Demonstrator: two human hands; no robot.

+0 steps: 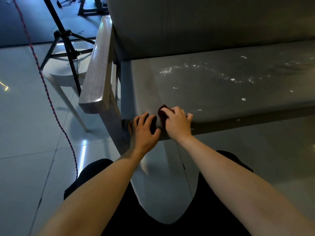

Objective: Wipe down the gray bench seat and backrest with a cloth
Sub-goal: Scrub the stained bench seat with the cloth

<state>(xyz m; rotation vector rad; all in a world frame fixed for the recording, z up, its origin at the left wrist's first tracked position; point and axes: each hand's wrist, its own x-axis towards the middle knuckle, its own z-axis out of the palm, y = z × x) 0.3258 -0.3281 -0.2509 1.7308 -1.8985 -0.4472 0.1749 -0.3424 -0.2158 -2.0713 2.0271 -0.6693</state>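
Note:
The gray bench seat [213, 89] stretches to the right, with its backrest [204, 24] rising behind it. White specks and shiny droplets are scattered over the seat. At the seat's front left corner my right hand [177, 122] is closed on a small dark red cloth [162, 113], pressing it against the seat. My left hand [144, 130] rests flat beside it on the front edge, fingers spread, holding nothing. Most of the cloth is hidden under my right hand.
A wooden armrest [98, 70] bounds the seat's left end. On the tiled floor to the left stand a black tripod [66, 45] and a white stool [66, 74]. A red twisted cable [47, 99] runs across the floor. My dark-clothed knees are below.

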